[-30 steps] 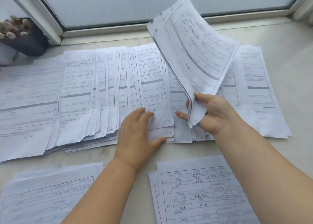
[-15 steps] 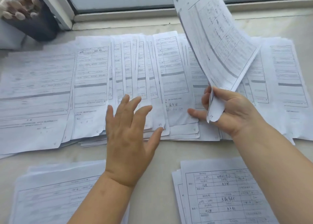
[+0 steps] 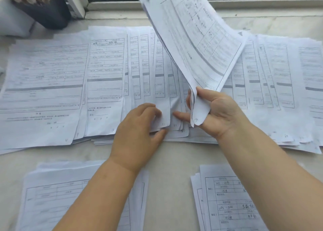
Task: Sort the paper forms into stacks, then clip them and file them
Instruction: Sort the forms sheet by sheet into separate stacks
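A long fanned row of white printed forms (image 3: 104, 84) lies across the pale sill. My right hand (image 3: 222, 113) grips the bottom edge of a small bundle of forms (image 3: 197, 43), raised and tilted up towards the window, with its index finger stretched left onto the row. My left hand (image 3: 136, 134) sits at the row's near edge. Its fingers curl over the lower corner of a form (image 3: 163, 108) and the thumb lies under that edge. Two sorted stacks lie nearer me, one at the lower left (image 3: 49, 199) and one at the lower right (image 3: 227, 204).
A dark pot with dried flower heads (image 3: 43, 12) stands at the back left beside the window frame (image 3: 262, 3). A strip of bare sill (image 3: 174, 157) runs between the fanned row and the two near stacks.
My left hand has moved right from resting flat on the row and now curls onto a form's lower corner. The right hand's bundle stays raised, and the view has shifted closer.
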A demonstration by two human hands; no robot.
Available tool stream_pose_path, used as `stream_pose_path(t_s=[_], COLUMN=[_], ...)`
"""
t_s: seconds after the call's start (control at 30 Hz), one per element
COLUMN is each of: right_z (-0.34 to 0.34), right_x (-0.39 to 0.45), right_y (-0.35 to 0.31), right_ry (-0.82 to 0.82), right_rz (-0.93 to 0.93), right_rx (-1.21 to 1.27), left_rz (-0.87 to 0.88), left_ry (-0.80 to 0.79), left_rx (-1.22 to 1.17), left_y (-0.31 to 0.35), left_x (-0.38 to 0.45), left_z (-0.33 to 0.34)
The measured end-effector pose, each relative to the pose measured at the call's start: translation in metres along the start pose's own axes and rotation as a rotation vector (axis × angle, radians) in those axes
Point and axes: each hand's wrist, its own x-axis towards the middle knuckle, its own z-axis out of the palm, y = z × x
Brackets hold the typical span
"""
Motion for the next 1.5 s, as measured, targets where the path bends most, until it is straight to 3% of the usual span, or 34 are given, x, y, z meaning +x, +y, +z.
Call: stream_pose_path(t_s=[0.43,0.67,0.8,0.93,1.1,1.27,1.4,1.5], right_z=[0.024,0.031,0.032,0.031,0.027,0.029,0.039,0.039], right_x=[0.005,0.019,0.019,0.019,0.018,0.016,0.008,0.008], right_y=[-0.003,0.007,0.006,0.006,0.003,0.001,-0.001,-0.005], right_ry=[-0.084,-0.030,-0.021,-0.042,-0.072,-0.165,-0.230,-0.158], right_rz=[-0.035,-0.043,-0.069,-0.051,-0.030,-0.034,-0.017,-0.069], right_rx=[-0.041,-0.129,-0.150,-0.130,-0.130,-0.056,-0.078,-0.120], left_rz=[-0.327,-0.141,-0.194,-0.084,-0.002,0.104,0.006,-0.121], left_ry=[0.229,0.299,0.392,0.478,0.402,0.198,0.216,0.214], left_rx=[-0.681,-0.495,-0.559,-0.364,-0.299,-0.063,0.171,0.167], left_y=[-0.002,-0.005,-0.011,-0.017,-0.015,-0.012,-0.027,-0.041], left_x=[0.003,0.000,-0.003,-0.006,-0.007,-0.011,-0.018,-0.014], left_z=[-0.009,-0.004,-0.008,-0.010,-0.007,0.006,0.007,-0.003])
